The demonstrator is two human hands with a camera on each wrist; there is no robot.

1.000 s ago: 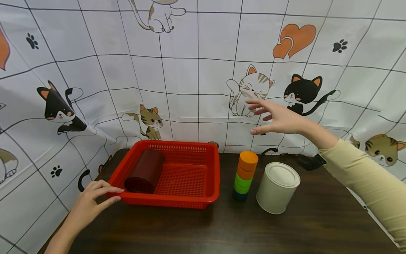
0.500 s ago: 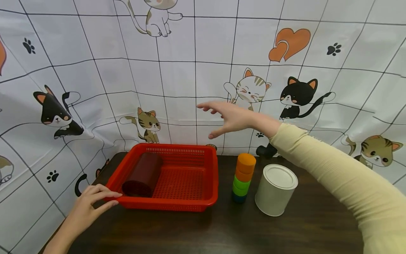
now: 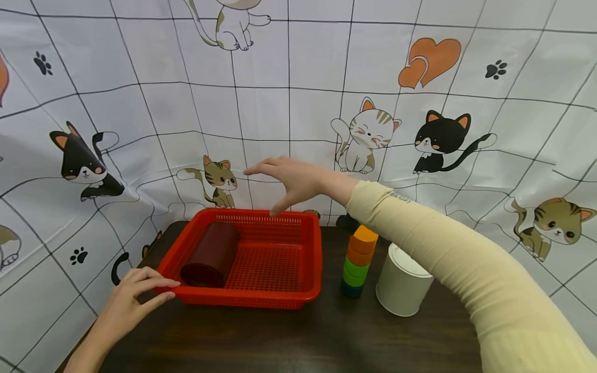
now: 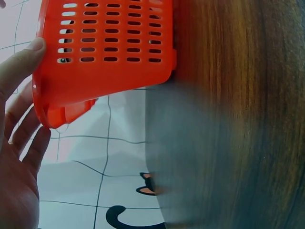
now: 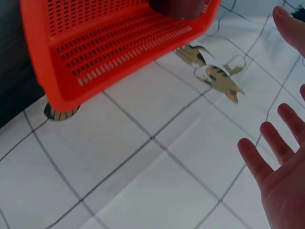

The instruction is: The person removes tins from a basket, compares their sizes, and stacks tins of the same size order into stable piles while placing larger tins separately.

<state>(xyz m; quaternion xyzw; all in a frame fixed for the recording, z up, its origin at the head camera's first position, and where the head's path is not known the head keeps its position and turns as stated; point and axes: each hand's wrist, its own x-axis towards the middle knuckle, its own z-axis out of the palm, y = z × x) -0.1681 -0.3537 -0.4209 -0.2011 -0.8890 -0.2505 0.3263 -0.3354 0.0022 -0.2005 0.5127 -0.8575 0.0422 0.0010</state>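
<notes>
My left hand (image 3: pixel 128 305) holds the front left corner of a red plastic basket (image 3: pixel 242 299). In the left wrist view its thumb (image 4: pixel 26 62) lies against the basket's rim, with the fingers on the other side of the corner. A dark maroon cylinder (image 3: pixel 212 256) lies on its side in the left part of the basket. Raised above the basket's back edge, my right hand (image 3: pixel 298 181) holds nothing, its fingers spread and the thumb apart. The right wrist view shows those fingers (image 5: pixel 279 148) away from the basket (image 5: pixel 119 52) and the cylinder (image 5: pixel 178 7).
Right of the basket stands a stack of orange, green and dark blue cylinders (image 3: pixel 356 264), partly behind my right sleeve (image 3: pixel 448 254). Beside it is a pale lidded can (image 3: pixel 401 287). A white cat-print sheet (image 3: pixel 289 114) hangs behind the dark wooden table (image 3: pixel 280 342).
My right hand has moved left and slightly down, from above the can to over the basket's back edge. The left hand stays at the basket's corner; the basket and cylinders have not moved.
</notes>
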